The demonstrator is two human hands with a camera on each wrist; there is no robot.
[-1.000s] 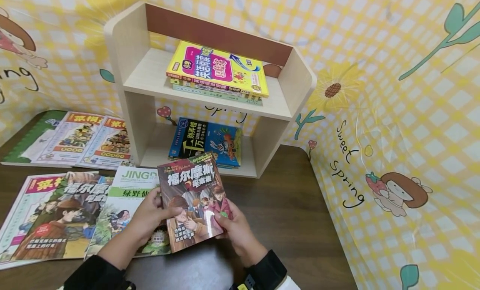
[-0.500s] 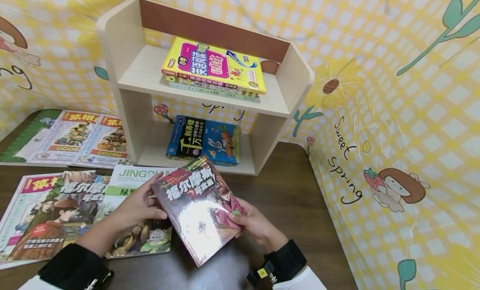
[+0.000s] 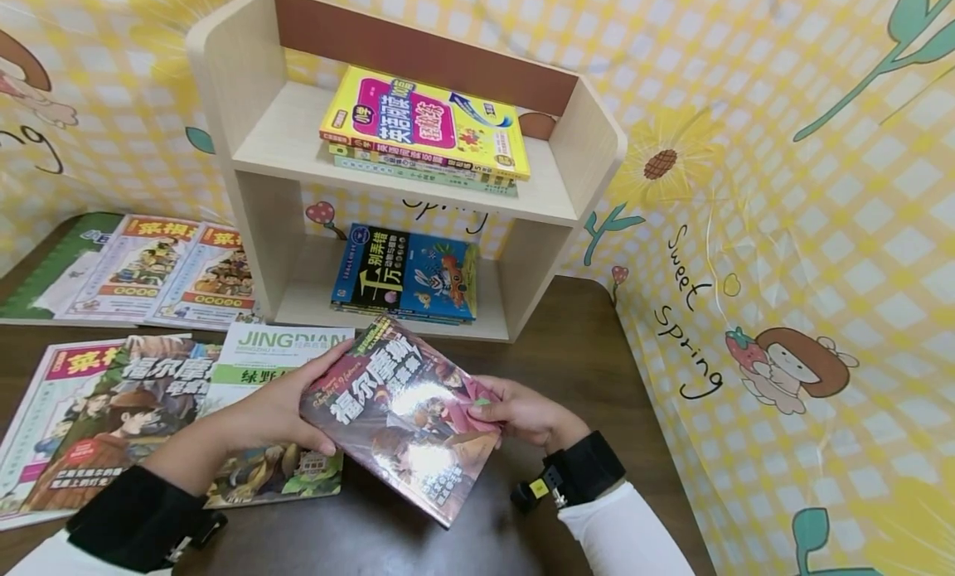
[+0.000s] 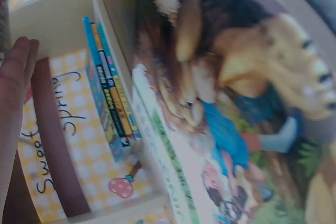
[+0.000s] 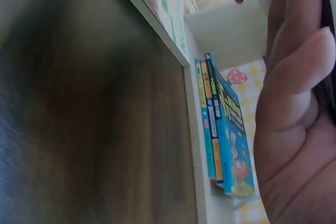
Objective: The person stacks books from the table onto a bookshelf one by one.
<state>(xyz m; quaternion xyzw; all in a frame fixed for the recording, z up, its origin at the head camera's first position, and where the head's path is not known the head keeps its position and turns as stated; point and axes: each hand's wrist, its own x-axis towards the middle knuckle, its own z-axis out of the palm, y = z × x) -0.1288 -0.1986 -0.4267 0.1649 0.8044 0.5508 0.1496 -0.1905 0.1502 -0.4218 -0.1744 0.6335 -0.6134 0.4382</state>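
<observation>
Glossy detective book [image 3: 406,418] tilts above the table [image 3: 582,369]; left hand [image 3: 279,410] and right hand [image 3: 525,410] both grasp its edges.

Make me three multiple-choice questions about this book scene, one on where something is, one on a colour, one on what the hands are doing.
1. Where does the blue book lie?
A. on the shelf's lower level
B. on the shelf's upper level
C. on the table

2. What colour is the top book of the stack on the upper level?
A. green
B. yellow
C. black

3. How is the glossy detective book held?
A. lying flat on the table, untouched
B. by the left hand alone
C. by both hands, above the table

Answers: 1 A, it sits inside the bottom opening of the wooden shelf. 2 B, its cover is bright yellow. 3 C, the left hand and the right hand grip opposite edges.
</observation>
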